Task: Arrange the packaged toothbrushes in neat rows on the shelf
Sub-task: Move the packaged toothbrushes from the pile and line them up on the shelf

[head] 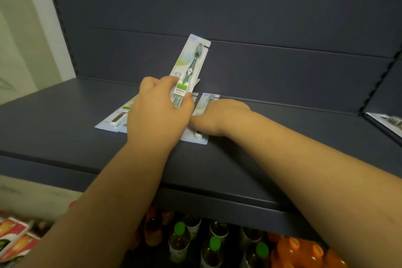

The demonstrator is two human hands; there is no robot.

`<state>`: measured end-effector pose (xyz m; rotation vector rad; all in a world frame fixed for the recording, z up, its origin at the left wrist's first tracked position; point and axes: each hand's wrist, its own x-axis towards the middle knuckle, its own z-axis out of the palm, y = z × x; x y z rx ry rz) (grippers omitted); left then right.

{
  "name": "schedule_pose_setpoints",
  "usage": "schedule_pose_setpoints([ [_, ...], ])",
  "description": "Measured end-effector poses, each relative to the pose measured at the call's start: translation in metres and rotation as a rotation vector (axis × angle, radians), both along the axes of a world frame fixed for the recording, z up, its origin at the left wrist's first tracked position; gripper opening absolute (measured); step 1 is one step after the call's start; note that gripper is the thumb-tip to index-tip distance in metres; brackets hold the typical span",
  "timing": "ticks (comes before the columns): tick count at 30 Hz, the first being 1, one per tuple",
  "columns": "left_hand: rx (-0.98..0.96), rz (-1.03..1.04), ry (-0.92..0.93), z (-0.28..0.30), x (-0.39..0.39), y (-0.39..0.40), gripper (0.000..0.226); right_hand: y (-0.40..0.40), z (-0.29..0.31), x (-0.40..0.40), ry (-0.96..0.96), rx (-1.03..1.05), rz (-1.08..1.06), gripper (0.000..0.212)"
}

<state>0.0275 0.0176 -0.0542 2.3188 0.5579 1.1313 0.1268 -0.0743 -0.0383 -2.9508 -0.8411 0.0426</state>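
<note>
Both arms reach up over the front edge of the dark shelf (65,115). The left hand (158,113) has its grip curled round the lower end of a packaged toothbrush (191,65), thumb and fingers pinching the card so the pack stands tilted, its head end leaning toward the shelf's back panel (282,17). The right hand (219,115) lies knuckles-up on a second pack (204,104) flat on the shelf; its fingers tuck under and behind the left hand, so I cannot tell whether that grip is spread or pinching. A third pack (115,118) lies flat to the left, angled, partly covered by the left wrist. More card edges peek out behind the held pack, too hidden to count. Far right, another package (389,122) is cut off by the frame. Below the shelf stand green-capped bottles (180,239), orange bottles (304,252), and blurred red cartons (15,237).
</note>
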Motion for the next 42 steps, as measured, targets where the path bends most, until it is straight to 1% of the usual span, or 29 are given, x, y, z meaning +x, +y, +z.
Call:
schedule_pose_setpoints([
  [2,0.002,-0.013,-0.002,0.000,0.000,0.000,0.046,0.007,-0.003,0.000,-0.021,-0.017,-0.022,0.056],
  [4,0.005,-0.025,-0.004,0.000,-0.001,0.000,0.046,0.005,-0.003,-0.001,-0.041,0.005,-0.042,0.048],
  [6,-0.002,-0.037,-0.007,0.000,-0.001,0.000,0.045,-0.006,0.002,-0.006,-0.035,0.069,-0.050,0.035],
  [9,0.003,-0.056,-0.017,0.001,-0.003,0.001,0.045,-0.034,0.008,-0.013,-0.042,0.206,-0.105,0.029],
  [12,0.046,-0.091,-0.026,0.001,-0.003,-0.004,0.045,-0.058,0.005,-0.017,-0.037,0.353,-0.149,0.028],
  [14,0.060,-0.117,-0.025,0.001,-0.003,-0.010,0.046,-0.073,0.002,-0.019,0.053,0.490,-0.169,0.031],
  [16,0.054,-0.158,-0.007,0.002,-0.004,-0.018,0.050,-0.090,0.001,-0.024,0.177,0.684,-0.183,0.031],
  [18,0.051,-0.225,0.015,0.007,-0.001,-0.030,0.053,-0.109,0.000,-0.029,0.254,0.842,-0.184,0.029],
  [20,0.017,-0.295,0.023,0.014,0.001,-0.049,0.053,-0.130,-0.002,-0.034,0.259,0.945,-0.185,0.028],
  [24,-0.165,-0.485,0.011,0.028,0.002,-0.109,0.051,-0.185,-0.002,-0.044,0.251,1.178,-0.231,0.021],
  [26,-0.204,-0.552,0.015,0.027,0.001,-0.144,0.051,-0.216,-0.003,-0.048,0.214,1.259,-0.263,0.020],
  [28,-0.245,-0.608,0.028,0.025,0.000,-0.180,0.050,-0.250,-0.003,-0.053,0.166,1.309,-0.291,0.022],
  [31,-0.346,-0.706,0.041,0.018,0.000,-0.236,0.050,-0.305,-0.006,-0.066,0.136,1.375,-0.317,0.016],
  [33,-0.361,-0.752,0.051,0.012,0.001,-0.272,0.050,-0.344,-0.008,-0.076,0.102,1.401,-0.361,0.017],
  [36,-0.389,-0.822,0.074,0.008,0.001,-0.327,0.051,-0.401,-0.013,-0.087,-0.007,1.361,-0.406,0.017],
  [39,-0.411,-0.869,0.089,0.006,-0.001,-0.383,0.053,-0.459,-0.018,-0.098,-0.081,1.350,-0.441,0.027],
  [42,-0.420,-0.895,0.093,0.002,-0.005,-0.442,0.052,-0.520,-0.023,-0.109,-0.140,1.321,-0.457,0.028],
])
